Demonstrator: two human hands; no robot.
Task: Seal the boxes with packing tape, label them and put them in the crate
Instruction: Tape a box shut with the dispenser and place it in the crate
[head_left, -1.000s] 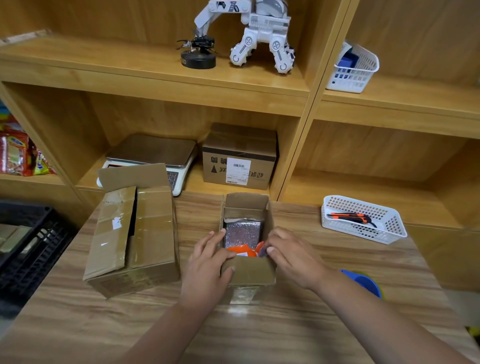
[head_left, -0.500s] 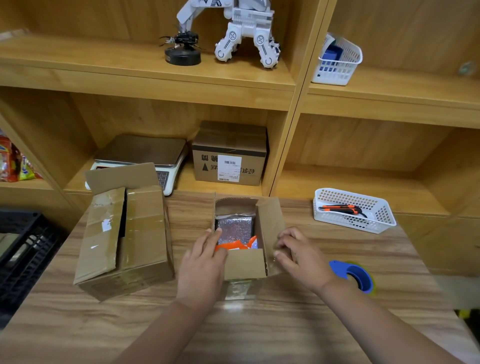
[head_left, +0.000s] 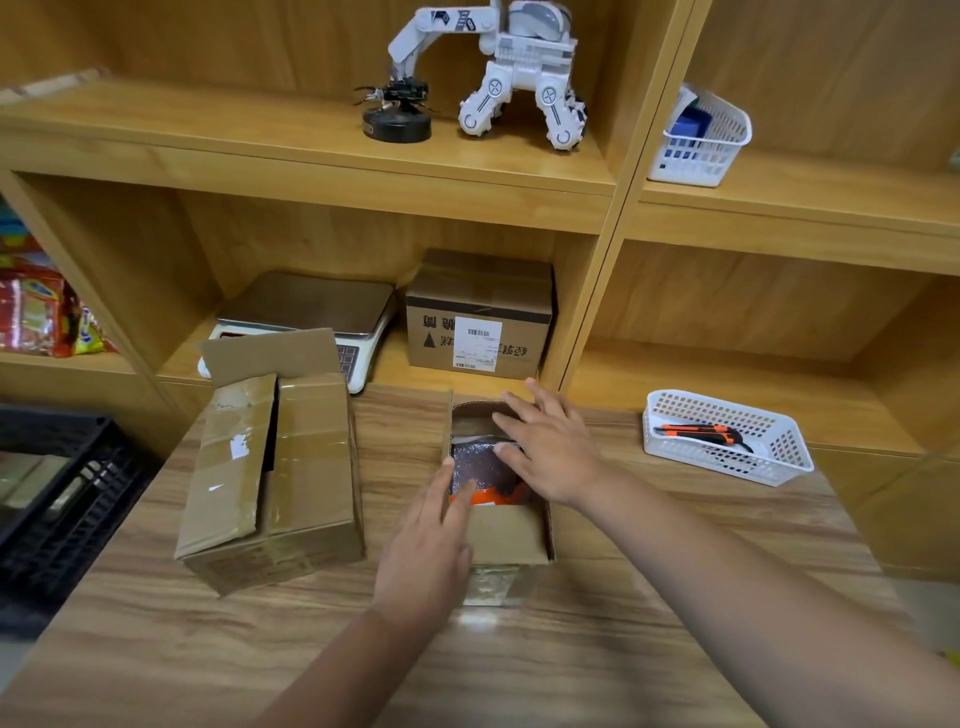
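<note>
While my left hand (head_left: 428, 551) and right hand (head_left: 553, 452) rest straight-fingered on the small uncovered box (head_left: 506, 532), a bigger box (head_left: 296, 467) sits just left, a white basket (head_left: 779, 460) well right.

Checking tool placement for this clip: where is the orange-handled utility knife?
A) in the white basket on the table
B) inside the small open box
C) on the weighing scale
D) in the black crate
A: the utility knife lies inside the white basket, which stands at the right side of the table.
</note>
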